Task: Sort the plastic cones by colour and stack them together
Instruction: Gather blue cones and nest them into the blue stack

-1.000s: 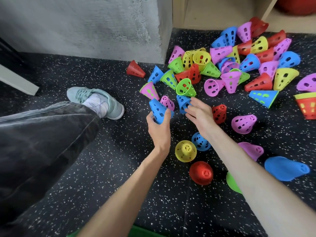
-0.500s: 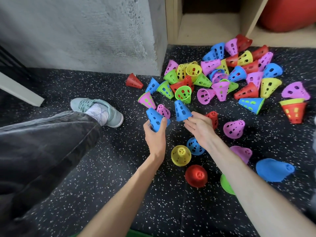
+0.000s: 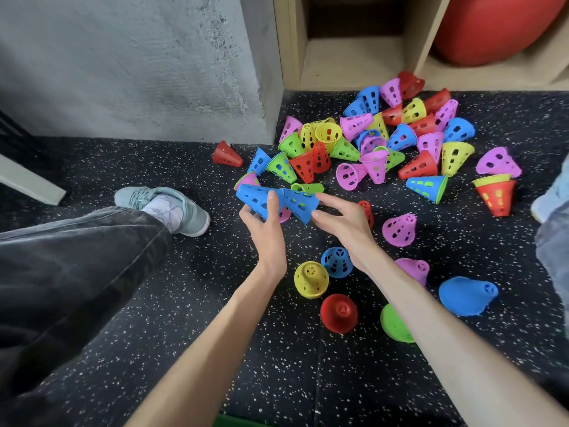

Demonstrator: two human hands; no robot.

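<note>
The speckled black floor (image 3: 215,349) carries everything, with a grey concrete wall (image 3: 138,63) behind it on the left and a pale wooden shelf (image 3: 354,63) on the right that holds a big red ball (image 3: 492,26). A dark trouser leg (image 3: 67,272) ending in a pale green shoe (image 3: 172,208) stretches across the left side. The unsorted pile of cones (image 3: 385,143) lies ahead and to the right of the hands, a jumble of pink, yellow, green, red and blue pieces tipped every way. Nearer the person, single cones stand base down: a yellow cone (image 3: 311,278), a small blue cone (image 3: 337,261), a red cone (image 3: 338,312) and a wider blue stack (image 3: 466,295). Between pile and body, the left hand (image 3: 264,229) grips a blue cone (image 3: 258,200) round its wall, thumb on top, its long axis lying roughly sideways with the narrow end pointing left. The right hand (image 3: 341,220) holds a second blue cone (image 3: 300,203) by the fingertips, fingers fairly spread, just beside the first and touching or nearly so. Which mouth faces which I cannot tell for sure; the next move seems to turn on lining the two axes up so that one slides into the other.
</note>
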